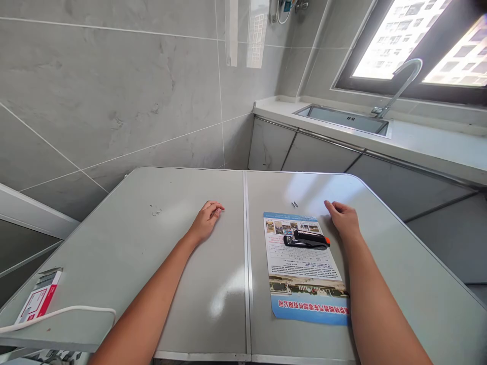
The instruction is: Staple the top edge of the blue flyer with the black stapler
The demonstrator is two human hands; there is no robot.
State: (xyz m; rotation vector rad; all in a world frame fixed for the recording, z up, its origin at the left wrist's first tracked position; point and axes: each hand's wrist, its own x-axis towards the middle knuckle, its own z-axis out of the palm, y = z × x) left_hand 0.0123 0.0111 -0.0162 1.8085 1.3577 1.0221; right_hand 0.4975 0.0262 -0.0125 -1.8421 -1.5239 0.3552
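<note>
Grey and glossy, a folding table [182, 238] fills the lower part of the frame, with a seam running down its middle. Just right of that seam lies a printed flyer [304, 276] with a blue band along its near edge, and across its upper part rests a black stapler [306, 239] with an orange tip pointing right. The right hand [344, 218] lies palm down on the bare table just beside the flyer's upper right corner, near the stapler's orange end but not touching it; its fingers are spread loosely and grip nothing. The left hand [207, 218] rests left of the seam, well apart from the flyer, fingers lightly curled on the surface and empty. A small metal staple strip [294, 204] sits just above the flyer. At the lower left corner of the table lie a red-and-white box [38, 301] and a white cable [61, 313]. In the upper right, a sink [342, 119] with a curved tap [401, 83] stands under a bright window [414, 40].
</note>
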